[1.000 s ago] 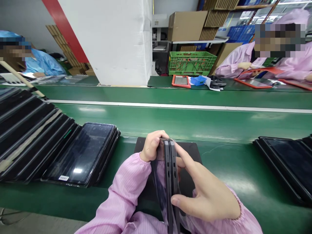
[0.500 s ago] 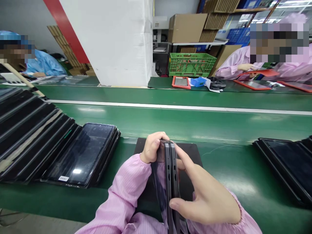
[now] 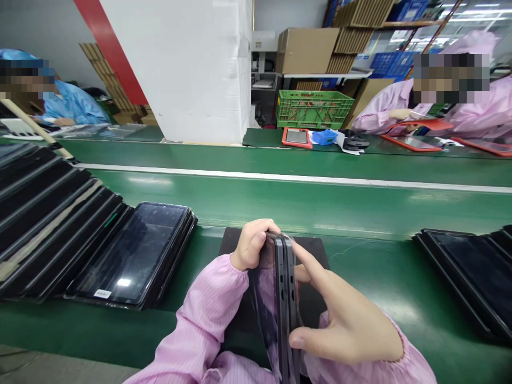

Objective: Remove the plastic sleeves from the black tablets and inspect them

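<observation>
My left hand (image 3: 252, 245) and my right hand (image 3: 344, 320) hold a pair of dark tablets (image 3: 286, 288) upright, edge-on to me. Small slots show along their side edges. The left fingers wrap the top end, and the right fingers reach across the edge with the thumb low on it. Below the hands lies a black mat (image 3: 310, 250) on the green bench (image 3: 320, 208). A row of overlapping black-framed tablets (image 3: 132, 256) sits to the left, and more (image 3: 472, 272) sit to the right.
Across the bench, a co-worker in a pink sleeve (image 3: 380, 120) handles orange-framed tablets (image 3: 412, 143). Another person in blue (image 3: 74, 104) sits far left. A white pillar (image 3: 180, 69), green crate (image 3: 314, 109) and cardboard box (image 3: 306, 50) stand behind.
The held tablets have shifted slightly right and tilted a little, with my right hand moving along. The whole view has also shifted slightly. My grip stays on them.
</observation>
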Demonstrator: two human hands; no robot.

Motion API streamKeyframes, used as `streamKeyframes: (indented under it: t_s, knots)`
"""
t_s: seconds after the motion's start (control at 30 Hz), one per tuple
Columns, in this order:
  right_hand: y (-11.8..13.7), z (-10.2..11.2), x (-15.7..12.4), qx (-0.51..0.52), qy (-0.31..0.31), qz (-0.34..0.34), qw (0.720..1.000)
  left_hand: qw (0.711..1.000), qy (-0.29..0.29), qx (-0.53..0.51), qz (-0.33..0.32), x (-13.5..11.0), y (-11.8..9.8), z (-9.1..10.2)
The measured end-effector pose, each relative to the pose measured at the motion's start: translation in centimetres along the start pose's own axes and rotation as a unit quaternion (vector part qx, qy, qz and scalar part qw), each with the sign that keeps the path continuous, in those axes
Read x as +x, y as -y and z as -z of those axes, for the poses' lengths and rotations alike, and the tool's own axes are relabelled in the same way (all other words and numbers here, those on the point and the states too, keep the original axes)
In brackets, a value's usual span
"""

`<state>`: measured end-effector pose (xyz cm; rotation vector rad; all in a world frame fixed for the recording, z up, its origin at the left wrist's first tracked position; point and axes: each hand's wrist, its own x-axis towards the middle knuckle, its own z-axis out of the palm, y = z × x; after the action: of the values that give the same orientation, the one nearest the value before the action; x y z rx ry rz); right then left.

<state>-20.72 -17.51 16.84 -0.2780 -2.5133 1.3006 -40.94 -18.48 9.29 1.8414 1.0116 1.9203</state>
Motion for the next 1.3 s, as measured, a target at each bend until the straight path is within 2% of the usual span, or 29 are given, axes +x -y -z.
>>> streamKeyframes:
  t_s: [0.33,0.5,0.6,0.97,1.1,1.23,1.3]
  knots:
    - [-0.8,0.7,-1.2,0.044,0.026,-0.01,0.999,1.0,0.015,0.027,0.005,-0.1,-0.6,-0.5]
    - [-1.0,0.7,-1.3,0.075,0.028,0.031,0.996,0.999,0.026,0.021,-0.021,-0.2,-0.8,-0.5]
    - [-1.0,0.6,-1.5,0.081,0.029,0.04,0.995,0.999,0.03,0.025,-0.014,-0.2,-0.9,-0.5]
    - [0.0,0.1,-0.4,0.078,0.023,-0.011,0.997,1.0,0.001,0.004,0.029,0.1,-0.2,-0.2]
    - [-0.3,0.1,-0.1,0.083,0.021,0.004,0.996,0.998,-0.005,0.011,0.059,0.2,0.1,-0.1]
    - [0.0,-0.1,0.2,0.087,0.004,0.007,0.996,0.998,-0.013,0.002,0.056,0.2,0.5,-0.1]
    - [0.5,-0.3,0.5,0.07,-0.01,-0.015,0.997,0.998,-0.023,0.012,0.056,0.1,0.6,-0.2]
